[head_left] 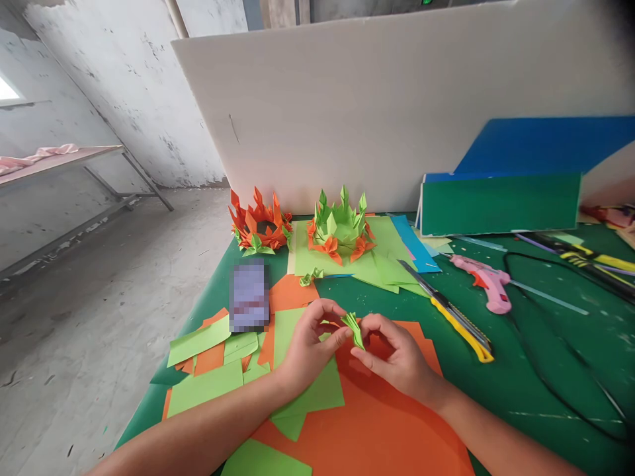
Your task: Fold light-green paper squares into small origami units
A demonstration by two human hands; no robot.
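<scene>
Head view: pinches a small pleated green paper piece (pixel 354 330) between both hands, just above the large orange sheet (pixel 391 423), at the near middle of the bench (pixel 381 303).

Main risk, as judged: flattened or crooked pleats, from too hard a squeeze or an uneven pull between the two sides. Also possible: folds springing open should either pinch slacken, or a drop toward the green sheet (pixel 322 390) on the left, easy to overlook there in so close a colour. Tearing along a crease less likely, except under a sharp twist. Side hazard: yellow utility knife (pixel 459 324) lying to the right, narrow metal end toward the far left, blade apparently out; chance of a nick in any careless reach toward the pink glue gun (pixel 489 284). Cannot tell whether hot.

Pose. Left hand (pixel 310 345): forearm slanting in from the near left, wrist slightly bent, fingers grasping the left side of the piece, index arched over on the far side, thumb on the near side. Right hand (pixel 403 355): roughly mirrored, forearm from the near right; index and thumb closed on the right edge and lower end, other fingers curled behind, partly hidden. Light contact, by the look of it; cannot judge the pressure.
</scene>
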